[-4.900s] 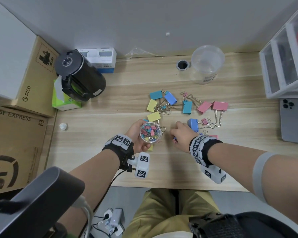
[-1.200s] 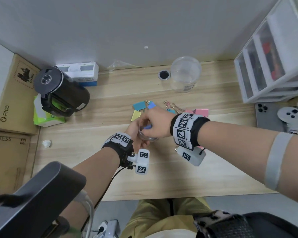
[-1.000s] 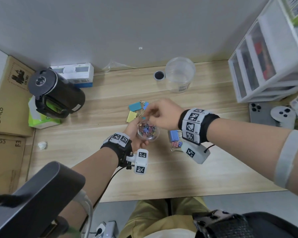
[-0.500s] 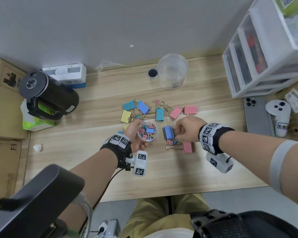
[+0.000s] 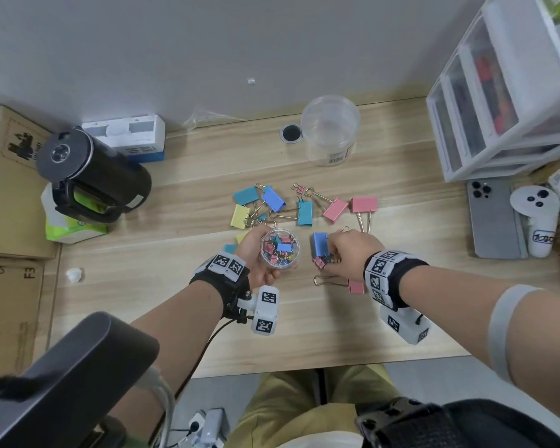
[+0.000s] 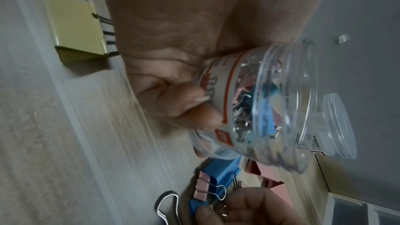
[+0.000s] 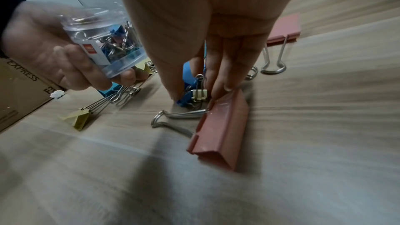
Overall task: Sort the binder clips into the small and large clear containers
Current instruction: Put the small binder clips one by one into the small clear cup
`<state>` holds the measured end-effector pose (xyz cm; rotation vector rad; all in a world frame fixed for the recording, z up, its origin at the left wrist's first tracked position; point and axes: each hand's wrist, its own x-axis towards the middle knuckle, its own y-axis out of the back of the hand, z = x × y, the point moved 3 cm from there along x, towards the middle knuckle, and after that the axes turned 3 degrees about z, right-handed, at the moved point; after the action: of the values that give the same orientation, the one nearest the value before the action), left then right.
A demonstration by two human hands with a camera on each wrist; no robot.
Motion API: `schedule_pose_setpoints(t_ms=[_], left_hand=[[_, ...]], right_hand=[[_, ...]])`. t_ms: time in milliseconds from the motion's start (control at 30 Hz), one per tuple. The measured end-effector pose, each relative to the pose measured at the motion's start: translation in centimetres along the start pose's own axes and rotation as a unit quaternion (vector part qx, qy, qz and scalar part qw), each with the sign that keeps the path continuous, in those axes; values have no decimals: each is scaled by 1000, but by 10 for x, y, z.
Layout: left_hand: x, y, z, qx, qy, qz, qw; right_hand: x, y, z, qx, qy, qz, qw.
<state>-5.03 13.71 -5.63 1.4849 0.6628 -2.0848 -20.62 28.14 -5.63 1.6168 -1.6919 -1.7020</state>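
My left hand [image 5: 259,263] grips the small clear container [image 5: 279,248], holding it above the desk with several small coloured clips inside; the left wrist view shows it too [image 6: 270,102]. My right hand [image 5: 332,260] is down on the desk beside a large blue clip [image 5: 319,244]. Its thumb and fingers pinch small clips, one yellow [image 7: 199,95] and one pink [image 6: 202,188]. A large pink clip [image 7: 220,131] lies just below that hand. More large clips [image 5: 274,198] are scattered behind. The large clear container [image 5: 330,130] stands at the back and looks empty.
A black kettle [image 5: 88,169] and cardboard boxes [image 5: 7,189] fill the left side. A white drawer unit [image 5: 505,92], a phone [image 5: 492,218] and a white controller [image 5: 537,221] sit on the right. A cable hole [image 5: 291,133] is beside the large container.
A second ago my right hand was over the small container. It has since moved right and down to the small clips by the blue clip. My left hand keeps holding the container.
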Motion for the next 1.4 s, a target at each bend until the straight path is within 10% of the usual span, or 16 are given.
schedule_pose_setpoints(t_ms=[1400], left_hand=[[-4,23,-6,-18,3,13,1000]], right_hand=[[21,-15,-43,1,42,-44,998]])
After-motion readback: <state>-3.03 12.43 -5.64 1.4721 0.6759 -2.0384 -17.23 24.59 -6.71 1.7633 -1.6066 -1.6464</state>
